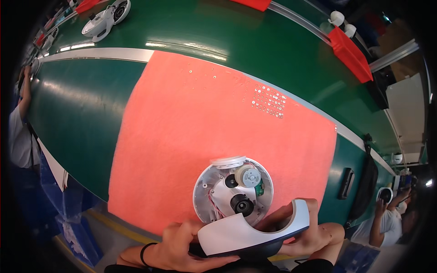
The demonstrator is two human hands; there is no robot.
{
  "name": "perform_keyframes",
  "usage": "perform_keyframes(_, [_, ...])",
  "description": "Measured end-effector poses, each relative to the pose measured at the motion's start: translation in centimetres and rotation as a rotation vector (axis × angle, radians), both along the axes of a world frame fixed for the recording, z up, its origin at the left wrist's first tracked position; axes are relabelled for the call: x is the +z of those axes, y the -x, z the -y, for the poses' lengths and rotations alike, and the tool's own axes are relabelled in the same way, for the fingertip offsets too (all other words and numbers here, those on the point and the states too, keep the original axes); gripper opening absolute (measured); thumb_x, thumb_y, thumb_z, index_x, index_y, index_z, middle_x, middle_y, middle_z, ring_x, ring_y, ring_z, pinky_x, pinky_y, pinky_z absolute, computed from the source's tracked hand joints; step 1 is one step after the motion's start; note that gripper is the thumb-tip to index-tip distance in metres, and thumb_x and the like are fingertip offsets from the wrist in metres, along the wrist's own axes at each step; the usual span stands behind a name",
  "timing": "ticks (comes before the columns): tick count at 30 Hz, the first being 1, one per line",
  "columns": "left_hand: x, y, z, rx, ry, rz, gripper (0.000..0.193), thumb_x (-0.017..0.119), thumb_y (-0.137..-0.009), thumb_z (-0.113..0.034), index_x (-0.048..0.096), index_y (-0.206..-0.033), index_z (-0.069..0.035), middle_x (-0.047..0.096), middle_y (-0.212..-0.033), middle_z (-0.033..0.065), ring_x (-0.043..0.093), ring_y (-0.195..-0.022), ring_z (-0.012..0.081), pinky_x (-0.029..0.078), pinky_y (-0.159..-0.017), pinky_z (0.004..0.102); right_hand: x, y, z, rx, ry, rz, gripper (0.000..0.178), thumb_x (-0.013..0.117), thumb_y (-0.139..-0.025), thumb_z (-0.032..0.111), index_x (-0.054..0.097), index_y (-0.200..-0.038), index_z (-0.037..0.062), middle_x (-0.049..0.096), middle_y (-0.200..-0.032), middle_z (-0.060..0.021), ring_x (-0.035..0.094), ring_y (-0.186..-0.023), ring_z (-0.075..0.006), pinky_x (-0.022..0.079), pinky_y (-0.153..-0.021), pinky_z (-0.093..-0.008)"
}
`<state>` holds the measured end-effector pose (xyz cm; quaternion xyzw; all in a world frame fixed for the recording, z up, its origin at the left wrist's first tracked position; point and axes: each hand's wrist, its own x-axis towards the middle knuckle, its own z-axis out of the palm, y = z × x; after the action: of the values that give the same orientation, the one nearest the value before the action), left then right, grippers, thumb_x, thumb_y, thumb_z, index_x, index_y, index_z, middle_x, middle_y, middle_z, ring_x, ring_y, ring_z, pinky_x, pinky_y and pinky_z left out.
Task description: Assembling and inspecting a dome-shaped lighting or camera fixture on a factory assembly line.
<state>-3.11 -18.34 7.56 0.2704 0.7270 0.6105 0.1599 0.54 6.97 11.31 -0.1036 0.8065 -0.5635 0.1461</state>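
Between my two hands is a curved white housing shell (230,234) with a dark underside and a rounded cut-out in its upper edge. My left hand (175,248) grips its left end, and my right hand (306,236) grips the right end. Just beyond the shell, a round white device base (198,193) lies on the orange cloth (168,136). Inside the base show a silver motor (251,177), a black cylindrical part (241,205), red wires and a bit of green circuit board. The shell overlaps the base's near edge in this view; whether they touch I cannot tell.
Small screws (268,101) stand in rows on the cloth's far right part. Beyond runs a green conveyor belt (195,27) carrying a white device (105,21). A red bin (349,54) sits at the far right. A black handheld tool (346,183) lies right of the cloth. Other people work at both sides.
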Motion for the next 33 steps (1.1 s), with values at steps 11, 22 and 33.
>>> perform_keyframes(11, [-0.1, 0.1, 1.8, -0.03, 0.249, -0.017, 0.053, 0.089, -0.056, -0.025, 0.061, -0.093, 0.001, 0.067, -0.071, 0.0075, 0.068, -0.062, 0.0187, 0.052, -0.057, 0.0251, -0.7, -3.3, 2.3, -0.095, -0.492, -0.202, 0.045, 0.08, -0.069, 0.014, 0.04, -0.085, -0.0008, 0.067, -0.077, -0.0121, 0.065, -0.063, -0.0143, 0.046, -0.051, -0.0221])
perform_keyframes(22, [2.0, 4.6, 1.6, -0.131, 0.207, -0.313, 0.06, 0.084, -0.062, -0.035, 0.062, -0.103, 0.003, 0.067, -0.084, 0.0127, 0.067, -0.065, 0.021, 0.052, -0.055, 0.0247, -2.9, -1.0, -0.9, 0.126, 0.081, -0.011, 0.081, 0.083, -0.065, 0.006, 0.023, -0.118, -0.0023, 0.058, -0.104, -0.0233, 0.065, -0.084, -0.023, 0.053, -0.072, -0.0333])
perform_keyframes(33, [-2.8, 3.8, 1.0, -0.378, 0.415, -0.431, 0.075, 0.037, -0.085, -0.066, 0.058, -0.12, -0.002, 0.014, -0.139, 0.0405, 0.018, -0.128, 0.0541, 0.016, -0.101, 0.0634, -2.0, -0.4, -0.9, -0.032, 0.174, 0.208, 0.082, 0.084, -0.064, 0.007, 0.025, -0.12, 0.0006, 0.055, -0.111, -0.0204, 0.058, -0.102, -0.0212, 0.048, -0.085, -0.0348])
